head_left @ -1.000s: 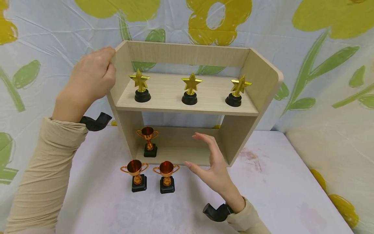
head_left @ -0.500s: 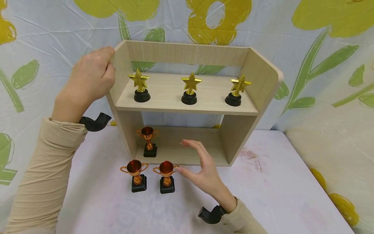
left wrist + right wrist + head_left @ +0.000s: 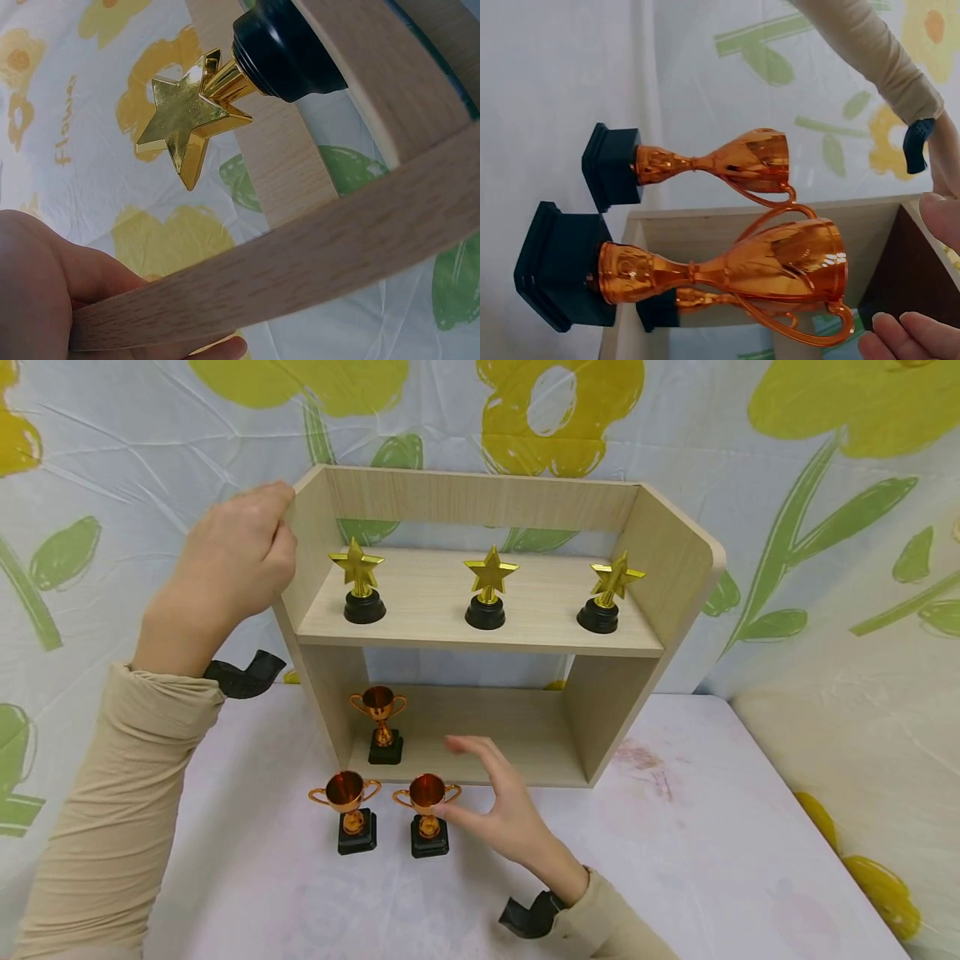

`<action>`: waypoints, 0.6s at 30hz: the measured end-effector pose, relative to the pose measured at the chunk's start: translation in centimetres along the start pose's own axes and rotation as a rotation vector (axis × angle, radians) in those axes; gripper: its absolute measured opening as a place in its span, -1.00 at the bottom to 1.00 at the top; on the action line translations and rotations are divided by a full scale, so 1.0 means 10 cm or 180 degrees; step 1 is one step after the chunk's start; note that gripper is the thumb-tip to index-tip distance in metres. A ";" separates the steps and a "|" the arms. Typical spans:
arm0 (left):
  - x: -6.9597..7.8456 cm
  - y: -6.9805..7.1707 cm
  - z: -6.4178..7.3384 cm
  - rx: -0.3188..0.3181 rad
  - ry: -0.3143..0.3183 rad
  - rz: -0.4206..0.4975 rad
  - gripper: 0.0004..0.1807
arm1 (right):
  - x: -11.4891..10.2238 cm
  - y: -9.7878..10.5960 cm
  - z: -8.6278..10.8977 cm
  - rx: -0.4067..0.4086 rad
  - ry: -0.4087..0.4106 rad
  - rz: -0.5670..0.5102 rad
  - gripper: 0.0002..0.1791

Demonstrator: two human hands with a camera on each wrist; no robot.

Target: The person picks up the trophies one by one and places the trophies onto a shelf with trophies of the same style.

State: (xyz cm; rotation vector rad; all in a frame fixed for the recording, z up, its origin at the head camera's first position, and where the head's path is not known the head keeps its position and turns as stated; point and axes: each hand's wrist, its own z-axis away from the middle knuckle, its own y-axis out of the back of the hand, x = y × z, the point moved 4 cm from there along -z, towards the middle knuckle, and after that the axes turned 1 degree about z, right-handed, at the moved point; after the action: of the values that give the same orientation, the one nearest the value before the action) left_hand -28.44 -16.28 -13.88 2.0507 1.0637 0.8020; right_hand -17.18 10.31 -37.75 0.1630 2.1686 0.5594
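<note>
Your left hand (image 3: 234,552) grips the shelf (image 3: 427,602), probably to steady it, and your right hand (image 3: 513,814) is wide by the rightmost cup (image 3: 427,793), maybe leaving room for its handles (image 3: 846,324)

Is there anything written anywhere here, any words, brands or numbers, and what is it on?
"flower": printed sideways on the hanging cloth, seen in the left wrist view.
That is the only text I can read: no legible lettering, brand or number shows on the copper-coloured cups, star trophies or shelf.
</note>
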 end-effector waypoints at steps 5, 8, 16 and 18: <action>0.00 0.00 -0.01 -0.0007 0.0000 0.0008 -0.85 | 0.05 -0.09 0.01 -0.0082 -0.0022 -0.0055 -0.20; 0.00 0.00 -0.01 -0.0007 -0.0007 0.0007 -0.85 | 0.06 -0.13 0.02 -0.0108 -0.0051 -0.0085 -0.21; 0.00 0.00 -0.01 -0.0010 -0.0012 0.0019 -0.86 | 0.10 -0.24 0.06 -0.0258 -0.0364 -0.0229 -0.24; 0.00 0.00 -0.01 -0.0006 -0.0007 0.0027 -0.86 | 0.12 -0.26 0.07 -0.0287 -0.0408 -0.0228 -0.26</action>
State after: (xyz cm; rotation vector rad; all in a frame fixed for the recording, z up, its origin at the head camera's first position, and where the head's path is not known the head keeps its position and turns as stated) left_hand -28.48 -16.25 -13.83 2.0553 1.0535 0.8045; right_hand -17.17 8.59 -40.18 0.0699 2.0130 0.5885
